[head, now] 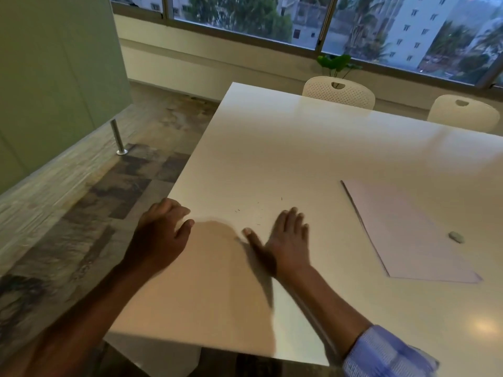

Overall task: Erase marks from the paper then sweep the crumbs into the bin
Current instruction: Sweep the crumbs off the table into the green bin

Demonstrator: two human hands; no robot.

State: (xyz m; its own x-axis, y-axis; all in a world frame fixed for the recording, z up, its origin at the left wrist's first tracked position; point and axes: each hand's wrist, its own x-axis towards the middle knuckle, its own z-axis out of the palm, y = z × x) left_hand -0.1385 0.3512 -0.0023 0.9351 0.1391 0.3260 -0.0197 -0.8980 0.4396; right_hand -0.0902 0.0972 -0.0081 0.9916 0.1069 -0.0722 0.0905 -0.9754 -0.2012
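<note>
Small dark eraser crumbs (258,210) lie scattered on the white table (272,148), just beyond my right hand. My right hand (285,240) lies flat on the tabletop with straight fingers, blurred by motion. My left hand (160,232) is cupped against the table's left edge, thumb on the top, and holds nothing I can see. The pale paper (402,235) lies to the right, apart from both hands. A small grey eraser (456,236) rests on it. No bin is in view.
Two white perforated chairs (339,91) (464,112) stand at the table's far side, with a green plant (337,63) behind them. Tiled floor and a metal post (117,137) are to the left, beside a green wall.
</note>
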